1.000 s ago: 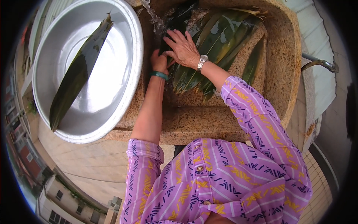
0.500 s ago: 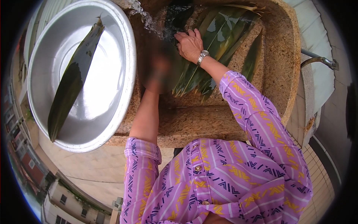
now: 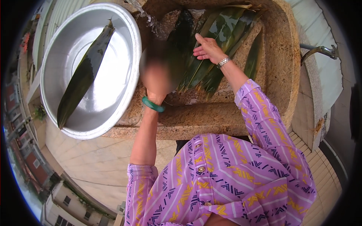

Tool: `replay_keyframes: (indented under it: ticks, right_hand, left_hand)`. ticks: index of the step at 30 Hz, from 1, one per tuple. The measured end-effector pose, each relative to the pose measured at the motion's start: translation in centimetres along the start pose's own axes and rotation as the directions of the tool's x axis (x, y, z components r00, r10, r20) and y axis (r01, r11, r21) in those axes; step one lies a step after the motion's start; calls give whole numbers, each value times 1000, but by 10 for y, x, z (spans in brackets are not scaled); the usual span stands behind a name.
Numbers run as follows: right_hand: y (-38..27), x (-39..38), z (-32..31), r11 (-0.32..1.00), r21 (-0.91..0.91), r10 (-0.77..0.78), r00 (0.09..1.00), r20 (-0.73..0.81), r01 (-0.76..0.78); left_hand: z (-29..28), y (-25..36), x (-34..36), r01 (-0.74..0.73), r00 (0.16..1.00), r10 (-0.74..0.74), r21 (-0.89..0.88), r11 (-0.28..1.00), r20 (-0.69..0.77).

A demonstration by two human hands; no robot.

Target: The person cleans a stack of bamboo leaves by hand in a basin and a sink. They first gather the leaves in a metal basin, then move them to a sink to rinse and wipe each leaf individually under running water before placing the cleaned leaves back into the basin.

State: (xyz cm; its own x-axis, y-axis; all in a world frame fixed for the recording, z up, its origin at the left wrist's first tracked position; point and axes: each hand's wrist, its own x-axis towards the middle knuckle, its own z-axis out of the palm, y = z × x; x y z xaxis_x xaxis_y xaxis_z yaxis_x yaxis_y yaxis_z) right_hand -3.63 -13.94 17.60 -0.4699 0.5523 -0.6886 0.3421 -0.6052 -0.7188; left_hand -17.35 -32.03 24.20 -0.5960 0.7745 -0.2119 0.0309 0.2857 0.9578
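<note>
Leaves (image 3: 211, 49), long, dark green and wet, lie fanned out in a stone sink (image 3: 279, 75), their stalk ends gathered toward the near wall and their tips spreading to the far corner. The right hand (image 3: 206, 49) rests flat on top of this bundle, fingers straight and pressed together, palm down on the leaves; a metal watch (image 3: 223, 62) sits on its wrist, and a purple patterned sleeve (image 3: 264, 124) covers the forearm behind it. The left hand (image 3: 156, 77) is over the left end of the sink, at the edge of the same leaves, but it shows only as a blur, so I cannot tell whether it is spread or closed, nor whether it grips a leaf. A green bangle (image 3: 152, 104) circles its wrist just above the near rim of the sink. Water (image 3: 149, 19) runs down at the far left corner of the sink, just beyond the left hand. To the left, a wide metal basin (image 3: 124, 86) stands touching the sink's left rim, and a single long leaf (image 3: 85, 75) lies inside it, slanting from the far rim down to the near left side. A curved metal pipe (image 3: 320, 51) shows beyond the right wall of the sink, well apart from both hands
</note>
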Motion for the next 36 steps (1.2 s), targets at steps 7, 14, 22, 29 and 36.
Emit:
replay_keyframes:
  ticks: [7,14,22,29,36]
  right_hand:
    - [10,11,-2,897,397,-189,980,-58,197]
    - [33,-22,-171,924,-380,-167,840,-516,-49]
    - [109,-37,-159,779,-473,129,843,-523,-412]
    - [23,-20,-77,687,-712,-530,769,-358,143]
    - [-9,-1,24,804,-594,-31,999,-38,3]
  left_hand:
    - [-20,74,-35,101,992,-80,-219,970,100]
    - [-4,-6,-7,110,990,-76,-306,945,122]
    - [-16,-64,8,487,873,-469,-307,818,136]
    - [-15,-66,4,455,886,-462,-221,863,18]
    - [6,-61,2,461,884,-466,-235,856,36]
